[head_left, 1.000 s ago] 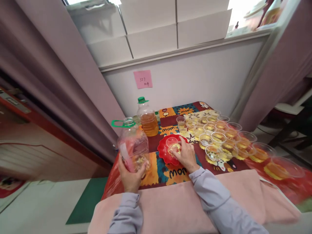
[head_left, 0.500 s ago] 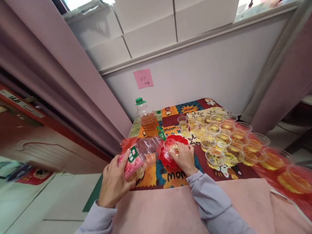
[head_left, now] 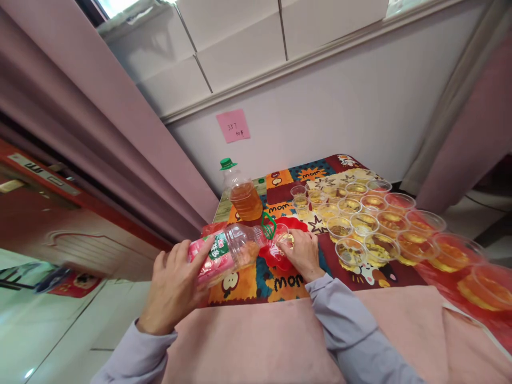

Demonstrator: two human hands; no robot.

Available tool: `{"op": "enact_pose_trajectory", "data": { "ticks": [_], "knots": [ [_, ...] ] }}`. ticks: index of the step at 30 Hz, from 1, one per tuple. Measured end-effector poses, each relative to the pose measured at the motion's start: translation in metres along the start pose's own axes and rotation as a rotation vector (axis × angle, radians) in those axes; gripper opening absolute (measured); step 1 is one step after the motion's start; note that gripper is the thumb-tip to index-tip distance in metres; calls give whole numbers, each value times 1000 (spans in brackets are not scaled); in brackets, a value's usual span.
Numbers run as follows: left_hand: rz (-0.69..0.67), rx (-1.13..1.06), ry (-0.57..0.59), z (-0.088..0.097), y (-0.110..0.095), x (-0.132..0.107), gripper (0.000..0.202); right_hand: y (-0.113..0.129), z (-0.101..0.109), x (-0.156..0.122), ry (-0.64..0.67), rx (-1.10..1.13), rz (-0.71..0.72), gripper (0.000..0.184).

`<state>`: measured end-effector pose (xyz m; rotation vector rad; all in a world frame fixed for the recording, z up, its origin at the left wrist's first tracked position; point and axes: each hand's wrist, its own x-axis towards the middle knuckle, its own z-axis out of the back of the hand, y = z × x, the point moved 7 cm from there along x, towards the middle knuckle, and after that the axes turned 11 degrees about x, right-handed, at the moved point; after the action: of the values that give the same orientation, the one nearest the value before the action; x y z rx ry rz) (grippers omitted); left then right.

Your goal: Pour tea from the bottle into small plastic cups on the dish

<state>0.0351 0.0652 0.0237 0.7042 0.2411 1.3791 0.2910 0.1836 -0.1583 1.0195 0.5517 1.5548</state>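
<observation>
Clearly, the left hand (head_left: 172,280) is wrapped around the base end of a clear plastic bottle with a pink label (head_left: 216,256), thumb lying along the upper side. That bottle is tipped almost flat, its neck toward the right; a little yellowish liquid lies along its lower side near the shoulder, and a green ring handle (head_left: 269,226) hangs at the neck. Its mouth is at the left side of a clear plastic cup (head_left: 282,230), whose contents are hard to make out.

The right hand (head_left: 303,253) grips this cup from the right, palm down, fingers curled around its side, forearm reaching in from the near right. Beneath the cup is a red scalloped dish (head_left: 296,222). At the far left, a green-capped jug (head_left: 245,200) stands upright, partly filled with amber liquid. On the right, clear cups (head_left: 365,223) stand closely in rows, many holding yellow liquid.
</observation>
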Motion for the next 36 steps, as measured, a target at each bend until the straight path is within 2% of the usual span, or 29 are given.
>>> {"op": "enact_pose_trajectory", "data": {
  "ticks": [4,10,18,26,36],
  "knots": [
    [-10,2,4,3,-1,3,84,2,2,-1,6,-7,-10,35],
    [-33,34,26,7,-2,6,91,4,5,-1,19,-1,-7,31],
    [-52,113,33,14,-2,10,91,4,6,0,-4,17,-4,31],
    [-90,213,31,31,-7,11,80,2,6,-1,-37,11,37,33],
    [-92,187,25,38,-8,10,83,2,5,-1,-24,3,23,34]
  ]
}}
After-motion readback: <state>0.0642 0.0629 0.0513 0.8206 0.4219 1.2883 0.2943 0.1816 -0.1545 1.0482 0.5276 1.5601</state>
